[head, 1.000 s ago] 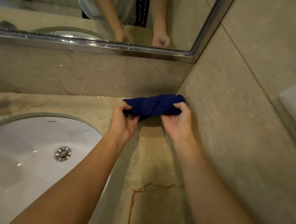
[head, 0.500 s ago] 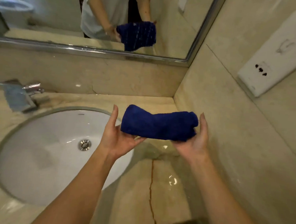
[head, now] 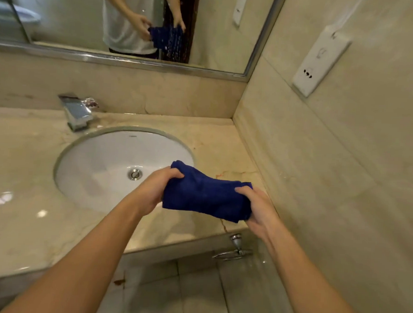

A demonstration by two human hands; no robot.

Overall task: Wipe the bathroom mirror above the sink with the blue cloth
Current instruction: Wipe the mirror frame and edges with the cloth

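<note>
A: Cloth (head: pixel 205 195) bunched up, gripped at both ends: left hand (head: pixel 156 189) curled round one end, right hand (head: pixel 257 208) round the other. Held over the counter (head: pixel 20 170) edge, just right of the sink (head: pixel 99 165).

B: Nowhere near the mirror (head: pixel 219 25) yet. Risky if wiped as a wad: probably streaks, missed patches. Could also slip into the sink.
</note>
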